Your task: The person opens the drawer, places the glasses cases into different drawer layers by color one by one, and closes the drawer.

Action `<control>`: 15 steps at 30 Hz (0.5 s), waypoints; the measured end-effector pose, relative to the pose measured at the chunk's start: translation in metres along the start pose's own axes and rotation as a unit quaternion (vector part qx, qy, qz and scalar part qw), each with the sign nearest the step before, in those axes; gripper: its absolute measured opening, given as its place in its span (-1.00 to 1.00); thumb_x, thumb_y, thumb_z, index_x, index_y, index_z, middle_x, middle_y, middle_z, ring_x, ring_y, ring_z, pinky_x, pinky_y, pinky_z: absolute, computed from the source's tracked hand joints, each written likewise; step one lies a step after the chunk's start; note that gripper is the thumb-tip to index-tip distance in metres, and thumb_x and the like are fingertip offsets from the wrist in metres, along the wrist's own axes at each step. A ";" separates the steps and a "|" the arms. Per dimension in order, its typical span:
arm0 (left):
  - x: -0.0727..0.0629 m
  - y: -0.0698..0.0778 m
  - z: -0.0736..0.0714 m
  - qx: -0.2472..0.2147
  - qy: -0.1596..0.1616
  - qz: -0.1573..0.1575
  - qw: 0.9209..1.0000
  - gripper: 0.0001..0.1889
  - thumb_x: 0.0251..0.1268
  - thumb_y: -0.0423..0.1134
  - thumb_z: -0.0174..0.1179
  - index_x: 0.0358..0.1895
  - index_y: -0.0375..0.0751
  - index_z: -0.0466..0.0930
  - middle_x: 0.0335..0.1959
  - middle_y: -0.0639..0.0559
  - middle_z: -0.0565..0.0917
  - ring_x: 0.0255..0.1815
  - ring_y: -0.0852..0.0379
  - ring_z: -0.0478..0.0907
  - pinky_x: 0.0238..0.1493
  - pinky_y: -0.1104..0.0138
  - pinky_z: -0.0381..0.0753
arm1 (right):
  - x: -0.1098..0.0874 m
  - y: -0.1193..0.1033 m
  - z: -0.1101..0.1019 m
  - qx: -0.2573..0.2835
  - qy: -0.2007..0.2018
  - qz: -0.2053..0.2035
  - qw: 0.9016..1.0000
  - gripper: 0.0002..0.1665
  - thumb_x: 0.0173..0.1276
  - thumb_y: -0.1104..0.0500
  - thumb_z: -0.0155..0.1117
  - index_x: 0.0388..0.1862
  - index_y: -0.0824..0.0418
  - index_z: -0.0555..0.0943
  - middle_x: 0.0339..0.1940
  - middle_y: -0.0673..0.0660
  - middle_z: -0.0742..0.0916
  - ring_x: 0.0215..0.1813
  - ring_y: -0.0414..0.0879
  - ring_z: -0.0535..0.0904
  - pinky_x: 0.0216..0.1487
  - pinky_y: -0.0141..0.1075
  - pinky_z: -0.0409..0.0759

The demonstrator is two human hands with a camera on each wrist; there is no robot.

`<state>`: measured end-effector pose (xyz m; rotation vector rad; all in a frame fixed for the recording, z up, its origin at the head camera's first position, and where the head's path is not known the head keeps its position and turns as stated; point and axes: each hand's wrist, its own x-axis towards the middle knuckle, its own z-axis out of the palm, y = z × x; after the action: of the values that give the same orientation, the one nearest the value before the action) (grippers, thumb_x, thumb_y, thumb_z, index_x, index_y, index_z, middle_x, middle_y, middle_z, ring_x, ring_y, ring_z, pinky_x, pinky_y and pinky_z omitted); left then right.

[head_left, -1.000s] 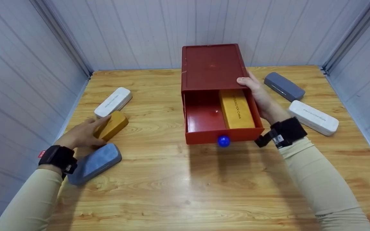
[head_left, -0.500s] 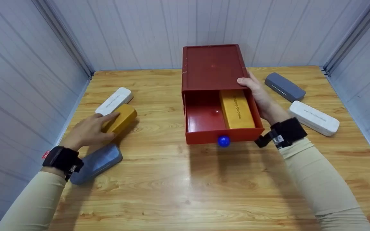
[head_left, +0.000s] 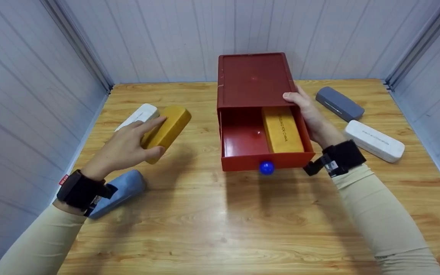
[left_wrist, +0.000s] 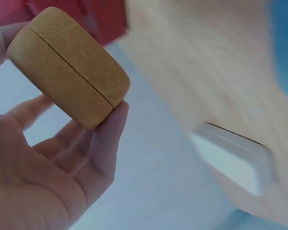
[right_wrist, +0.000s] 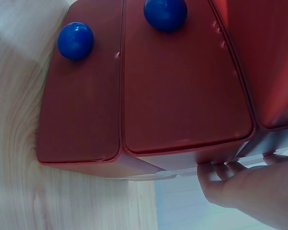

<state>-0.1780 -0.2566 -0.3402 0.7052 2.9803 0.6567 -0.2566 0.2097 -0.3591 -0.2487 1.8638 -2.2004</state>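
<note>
- Dark-red plastic drawer cabinet (head_left: 253, 80): on the wood-grain desk (head_left: 220, 233). Uppermost drawer pulled out; two more fronts, closed, below it in the right wrist view. Right hand (head_left: 313, 118) grips the right side, thumb over the top edge. Advised: a firm hold, as an extended drawer could tip the stack under load.
- Red plastic open-topped drawer (head_left: 239, 163): holds one case at the right; left portion bare.
- Yellow oblong case with printed lettering (head_left: 283, 130): inside that drawer, lengthwise beside the right wall, lettering up.
- Yellow oblong case with rounded corners and a seam across its end (head_left: 172, 126): above the desk, left of the cabinet, tilted, pinched between thumb and fingers of the left hand (head_left: 128, 147). Advised, if stowing: turn it parallel to its twin, clear the drawer wall, lower gently into the bare portion, seam kept closed.
- Loose oblong cases, closed, contents not visible: matt blue (head_left: 132, 185) and white (head_left: 141, 113) at left, the white partly behind the left hand; slate-grey (head_left: 340, 104) and white lettered (head_left: 374, 141) at right.
- Glossy blue ball-shaped knob (head_left: 266, 167): on the extended drawer's front.
</note>
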 end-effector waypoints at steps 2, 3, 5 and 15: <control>0.001 0.015 -0.005 -0.009 0.002 0.006 1.000 -0.20 0.42 0.04 0.31 0.68 0.10 0.26 -0.09 -0.17 0.60 -0.25 -0.02 0.44 -0.30 0.18 0.39 | 0.001 0.000 -0.001 -0.003 0.001 -0.001 1.000 -0.23 0.59 -0.04 0.11 0.70 -0.09 0.15 0.28 0.18 0.61 0.12 0.01 0.65 0.16 -0.22 0.64; 0.001 0.023 -0.008 -0.012 0.003 0.010 1.000 -0.21 0.43 0.05 0.30 0.68 0.12 0.26 -0.09 -0.16 0.60 -0.24 -0.02 0.45 -0.29 0.17 0.40 | 0.000 0.000 -0.001 -0.003 0.001 -0.001 1.000 -0.23 0.60 -0.04 0.11 0.70 -0.09 0.14 0.28 0.18 0.60 0.12 0.00 0.64 0.17 -0.23 0.63; 0.002 0.036 -0.014 -0.015 0.005 0.020 1.000 -0.22 0.43 0.04 0.31 0.68 0.14 0.27 -0.10 -0.14 0.60 -0.23 -0.01 0.46 -0.28 0.17 0.41 | 0.001 -0.001 -0.001 -0.002 0.003 -0.002 1.000 -0.23 0.60 -0.04 0.12 0.70 -0.07 0.14 0.28 0.18 0.60 0.13 0.00 0.64 0.18 -0.24 0.62; 0.012 0.090 -0.038 -0.033 -0.012 0.052 0.998 -0.22 0.40 0.02 0.32 0.67 0.21 0.28 0.01 -0.07 0.69 -0.19 0.04 0.56 -0.28 0.20 0.54 | 0.005 0.002 -0.002 0.004 0.001 0.003 1.000 -0.29 0.59 -0.03 0.12 0.63 -0.08 0.18 0.27 0.18 0.61 0.10 0.00 0.66 0.14 -0.22 0.65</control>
<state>-0.1546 -0.1936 -0.2681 0.8620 2.9011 0.7411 -0.2621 0.2094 -0.3613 -0.2388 1.8546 -2.2032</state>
